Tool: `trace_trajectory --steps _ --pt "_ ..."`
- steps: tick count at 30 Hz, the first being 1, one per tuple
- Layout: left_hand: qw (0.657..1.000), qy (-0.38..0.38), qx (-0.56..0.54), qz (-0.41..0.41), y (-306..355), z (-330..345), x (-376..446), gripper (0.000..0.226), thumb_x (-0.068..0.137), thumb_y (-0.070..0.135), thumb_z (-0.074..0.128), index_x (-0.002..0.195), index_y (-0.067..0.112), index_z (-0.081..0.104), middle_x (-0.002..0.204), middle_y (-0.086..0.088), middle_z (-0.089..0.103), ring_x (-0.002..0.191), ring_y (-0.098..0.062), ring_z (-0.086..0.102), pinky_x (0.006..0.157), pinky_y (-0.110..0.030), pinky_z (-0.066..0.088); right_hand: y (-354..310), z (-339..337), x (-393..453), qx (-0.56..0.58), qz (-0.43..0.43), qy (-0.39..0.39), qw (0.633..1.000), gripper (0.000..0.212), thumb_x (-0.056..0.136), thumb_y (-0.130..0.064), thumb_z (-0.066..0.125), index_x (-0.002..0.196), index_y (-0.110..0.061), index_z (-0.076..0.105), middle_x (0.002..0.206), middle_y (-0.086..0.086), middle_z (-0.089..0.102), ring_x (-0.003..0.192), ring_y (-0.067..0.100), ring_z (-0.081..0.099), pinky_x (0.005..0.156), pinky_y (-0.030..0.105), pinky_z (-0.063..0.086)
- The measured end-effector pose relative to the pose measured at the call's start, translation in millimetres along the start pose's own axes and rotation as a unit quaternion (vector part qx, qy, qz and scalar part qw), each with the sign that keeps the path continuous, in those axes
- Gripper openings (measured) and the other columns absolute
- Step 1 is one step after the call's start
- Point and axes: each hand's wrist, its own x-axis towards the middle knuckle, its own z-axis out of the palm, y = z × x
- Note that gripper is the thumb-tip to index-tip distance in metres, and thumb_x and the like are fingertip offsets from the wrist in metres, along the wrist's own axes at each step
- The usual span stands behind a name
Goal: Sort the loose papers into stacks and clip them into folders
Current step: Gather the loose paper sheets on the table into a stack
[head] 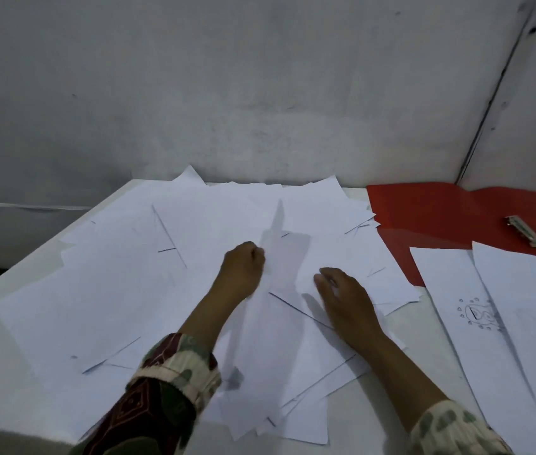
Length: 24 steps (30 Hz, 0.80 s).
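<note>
While hands [293, 280] press papers [112, 290]; red folder [440, 208] beside.

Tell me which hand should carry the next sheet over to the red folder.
Right, probably. The right hand lies flat on the loose papers on the side nearer the open red folder and its metal clip. The left hand is closed on a sheet, farther from the folder.

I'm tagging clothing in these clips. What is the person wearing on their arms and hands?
Both hands, the left hand and right hand, are bare: no gloves, and no rings or watch visible. The left sleeve is patterned in dark red, green and cream with a ribbed cream cuff. The right sleeve is cream with green blotches.
</note>
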Motion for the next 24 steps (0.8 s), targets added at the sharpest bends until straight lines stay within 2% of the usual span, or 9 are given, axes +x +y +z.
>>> trace_trajectory --steps 2,4,7,11,14,17,20,22,24 --pt "0.999 -0.031 -0.037 -0.004 13.9 17.4 -5.3 0.035 0.097 0.018 0.036 0.063 0.01 0.037 0.086 -0.022 0.057 0.081 -0.031 0.049 0.06 -0.026 0.022 -2.7 -5.6 0.5 0.124 0.05 0.001 0.991 0.027 0.098 -0.028 0.039 0.109 -0.014 0.059 0.102 0.005 0.067 0.1 0.022 0.061 0.091 0.028 0.043" --pt "0.994 -0.057 -0.089 -0.021 23.7 33.1 -10.9 0.028 0.097 0.019 0.037 0.074 0.006 0.045 0.08 -0.015 0.054 0.077 -0.024 0.047 0.064 -0.026 0.031 -4.9 -9.3 2.0 0.226 0.081 -0.005 0.971 0.027 0.099 -0.027 0.035 0.107 -0.013 0.056 0.087 0.004 0.067 0.083 0.019 0.064 0.081 0.027 0.053" --pt "0.976 -0.098 -0.183 -0.061 35.2 47.7 -16.0 0.025 0.096 0.02 0.038 0.084 0.003 0.052 0.081 -0.015 0.056 0.08 -0.029 0.055 0.073 -0.038 0.053 -9.7 -16.2 2.6 0.314 0.139 -0.022 0.939 0.037 0.098 -0.033 0.035 0.126 -0.013 0.048 0.1 0.01 0.066 0.079 0.025 0.065 0.061 0.024 0.055" --pt "0.917 -0.18 -0.325 -0.146 39.0 46.1 -18.8 0.022 0.097 0.018 0.04 0.091 0.005 0.056 0.091 -0.011 0.067 0.07 -0.023 0.067 0.057 -0.026 0.057 -11.1 -25.9 2.8 0.263 0.136 -0.031 0.955 0.047 0.093 -0.036 0.048 0.136 -0.02 0.041 0.13 -0.001 0.051 0.111 0.018 0.053 0.086 0.026 0.042" --pt "0.893 -0.206 -0.363 -0.17 34.9 37.6 -21.8 0.017 0.097 0.018 0.04 0.093 0.011 0.056 0.086 -0.005 0.067 0.068 -0.019 0.068 0.058 -0.027 0.057 -5.3 -26.6 4.5 0.22 0.112 -0.046 0.968 0.047 0.089 -0.023 0.059 0.133 -0.016 0.044 0.13 0.001 0.054 0.104 0.015 0.052 0.083 0.021 0.043" --pt "0.911 -0.143 -0.351 -0.163 26.1 26.4 -23.1 0.017 0.095 0.019 0.043 0.085 0.016 0.055 0.08 -0.004 0.067 0.067 -0.024 0.064 0.056 -0.027 0.052 -0.4 -24.6 5.3 0.169 0.118 -0.042 0.978 0.047 0.09 -0.01 0.056 0.135 -0.01 0.042 0.133 0.009 0.053 0.108 0.022 0.053 0.087 0.025 0.04" --pt "0.967 0.032 -0.235 -0.098 3.0 14.4 -17.1 0.012 0.09 0.016 0.051 0.081 0.019 0.056 0.081 -0.003 0.067 0.065 -0.022 0.063 0.058 -0.027 0.048 3.7 -26.1 6.6 0.168 0.124 0.003 0.978 0.047 0.09 -0.005 0.053 0.136 -0.008 0.042 0.135 0.01 0.052 0.113 0.023 0.053 0.091 0.025 0.039" --pt "0.986 0.121 -0.093 -0.072 -18.2 5.9 -10.6 0.012 0.089 0.017 0.053 0.098 0.014 0.06 0.099 -0.007 0.066 0.088 -0.025 0.061 0.077 -0.031 0.046 6.4 -29.0 9.4 0.151 0.137 0.041 0.978 0.052 0.091 -0.006 0.05 0.141 -0.008 0.036 0.142 0.01 0.045 0.126 0.026 0.046 0.101 0.03 0.036" --pt "0.985 0.141 0.018 -0.101 -38.4 -1.4 -3.3 0.033 0.089 0.023 0.054 0.12 0.01 0.052 0.122 -0.012 0.055 0.112 -0.03 0.05 0.091 -0.035 0.04 7.9 -32.8 11.7 0.143 0.146 0.08 0.976 0.053 0.092 -0.005 0.048 0.143 -0.009 0.033 0.144 0.01 0.042 0.13 0.028 0.042 0.105 0.033 0.034"
